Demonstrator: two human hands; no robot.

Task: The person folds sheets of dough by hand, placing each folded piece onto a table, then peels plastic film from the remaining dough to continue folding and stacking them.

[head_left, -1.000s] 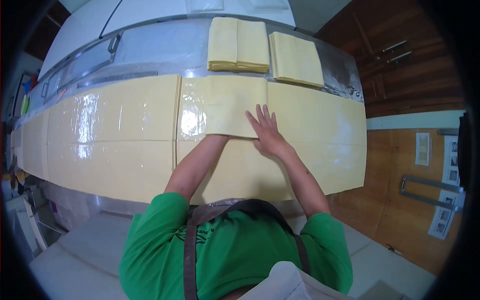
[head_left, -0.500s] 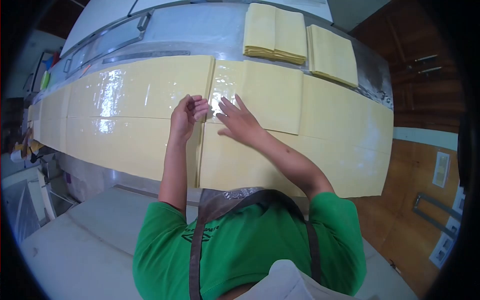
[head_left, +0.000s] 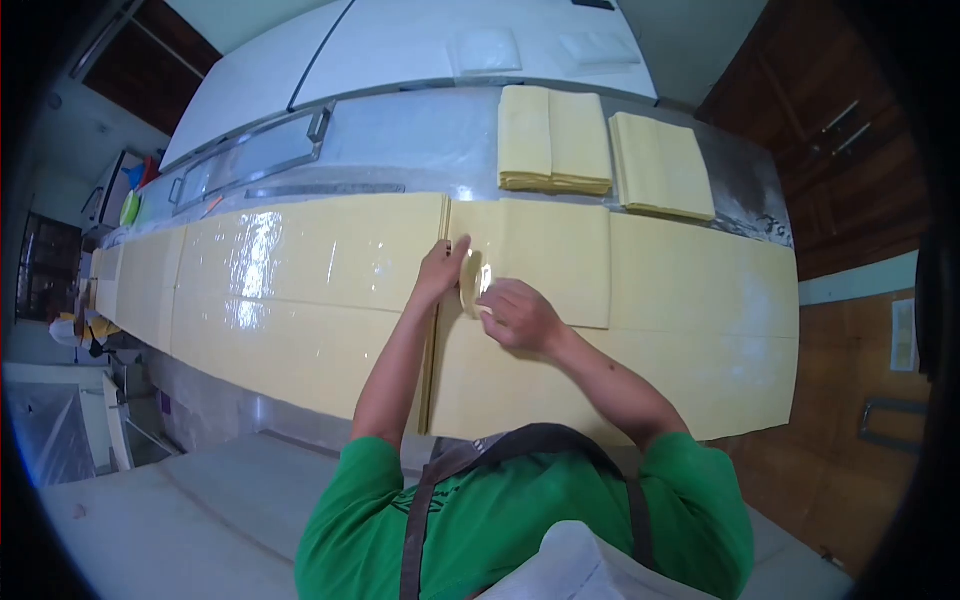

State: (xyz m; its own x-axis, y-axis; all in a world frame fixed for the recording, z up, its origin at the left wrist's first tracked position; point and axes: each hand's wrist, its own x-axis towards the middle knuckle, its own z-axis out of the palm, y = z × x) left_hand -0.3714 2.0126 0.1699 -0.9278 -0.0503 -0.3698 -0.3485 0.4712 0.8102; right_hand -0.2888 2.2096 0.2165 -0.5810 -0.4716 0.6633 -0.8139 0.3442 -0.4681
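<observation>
Dough sheet (head_left: 545,265), pale yellow and matte, folded over on itself, its glossy left edge curled up and pinched between both hands. Left hand (head_left: 440,272) closed on that edge from the left, right hand (head_left: 515,315) gripping it from below. Resting on longer dough sheets (head_left: 300,270) along the counter (head_left: 400,135); folded stacks (head_left: 555,140) beyond.

Two folded stacks (head_left: 556,140) and a metal ruler (head_left: 325,189) crowd the far edge; flat dough sheets (head_left: 330,250) leave hands free passage.
</observation>
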